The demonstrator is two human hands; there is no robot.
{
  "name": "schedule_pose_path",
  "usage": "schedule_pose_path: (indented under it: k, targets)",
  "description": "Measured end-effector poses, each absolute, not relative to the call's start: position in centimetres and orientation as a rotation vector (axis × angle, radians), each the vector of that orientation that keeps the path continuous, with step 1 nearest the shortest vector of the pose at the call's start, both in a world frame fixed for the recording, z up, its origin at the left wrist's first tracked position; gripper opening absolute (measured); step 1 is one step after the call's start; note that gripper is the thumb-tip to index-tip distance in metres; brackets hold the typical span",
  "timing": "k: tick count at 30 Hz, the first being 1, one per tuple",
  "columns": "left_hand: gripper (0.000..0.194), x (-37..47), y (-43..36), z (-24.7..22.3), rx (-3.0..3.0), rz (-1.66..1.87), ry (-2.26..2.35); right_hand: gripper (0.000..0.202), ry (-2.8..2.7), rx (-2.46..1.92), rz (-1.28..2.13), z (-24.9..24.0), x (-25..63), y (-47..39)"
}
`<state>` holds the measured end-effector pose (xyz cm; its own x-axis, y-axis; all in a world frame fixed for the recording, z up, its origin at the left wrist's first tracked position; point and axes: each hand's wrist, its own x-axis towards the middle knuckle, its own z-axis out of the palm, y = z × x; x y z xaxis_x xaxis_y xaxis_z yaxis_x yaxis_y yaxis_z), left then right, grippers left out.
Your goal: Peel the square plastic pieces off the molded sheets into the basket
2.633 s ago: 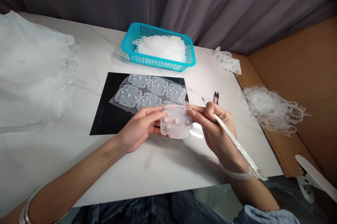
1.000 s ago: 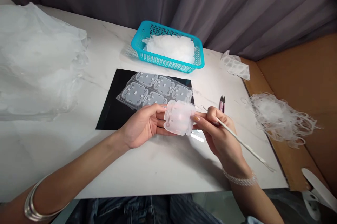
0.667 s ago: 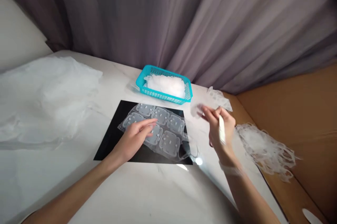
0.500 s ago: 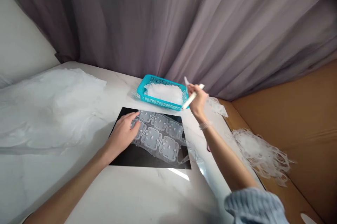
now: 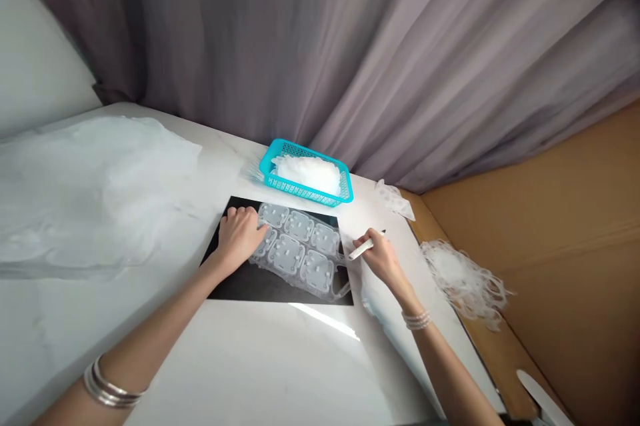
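Observation:
A translucent plastic sheet point(image 5: 287, 253) with several rounded-square moulded pieces lies on a black mat point(image 5: 240, 289). My left hand point(image 5: 239, 237) rests on the sheet's left end, fingers curled down and thumb stretched along its edge; what lies under the palm is hidden. Just right of the mat, my right hand point(image 5: 380, 255) is closed around a slim white pen-like tool point(image 5: 361, 250). Its pale end points left at the sheet's edge, and a dark end shows above the fingers. Loose strips point(image 5: 343, 291) trail from the sheet's right side.
Behind the mat stands a turquoise basket point(image 5: 307, 195) with white pieces in it. Thin translucent scraps point(image 5: 395, 201) lie to its right. A tangle of plastic strips point(image 5: 465, 279) lies by the cardboard wall point(image 5: 540, 213). Cloudy plastic sheeting point(image 5: 95, 193) covers the table's left.
My right hand has come down and toward me from beside the basket, still with the white tool; a pale strip seen above it is no longer there. My left hand's fingers have curled in.

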<state>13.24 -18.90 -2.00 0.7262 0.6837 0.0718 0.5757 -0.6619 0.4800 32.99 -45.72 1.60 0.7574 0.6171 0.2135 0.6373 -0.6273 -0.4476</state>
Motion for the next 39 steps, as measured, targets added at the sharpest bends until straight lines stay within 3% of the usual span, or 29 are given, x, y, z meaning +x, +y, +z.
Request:
schedule_pose_path:
  k: [7,15,19,23,27,31,39]
  targets:
    - [0.011,12.7,-18.1,-1.1,2.444,0.296,0.926,0.013,-0.983,-2.496,0.044,-0.6,30.8,-45.9]
    - [0.018,3.6,-21.6,2.3,2.413,0.085,0.750,0.007,-0.974,-2.315,-0.115,1.2,32.6,-42.4]
    - [0.022,-0.2,-24.7,4.1,2.702,-0.194,0.491,0.028,-0.925,-2.193,-0.121,2.7,30.8,-41.7]
    - [0.020,2.7,-24.5,4.4,2.982,-0.065,0.110,0.047,-0.950,-2.028,0.139,3.1,26.9,-40.3]
    - [0.033,7.3,-22.2,1.9,3.038,0.163,-0.218,0.041,-1.038,-1.898,0.362,1.9,23.4,-38.0]
    - [0.050,8.3,-20.8,-0.9,3.034,0.192,-0.255,0.032,-1.059,-1.907,0.322,0.6,21.7,-36.6]
    - [0.048,7.5,-21.3,-0.8,3.057,0.274,-0.262,0.027,-1.222,-2.042,0.145,0.7,20.9,-36.3]
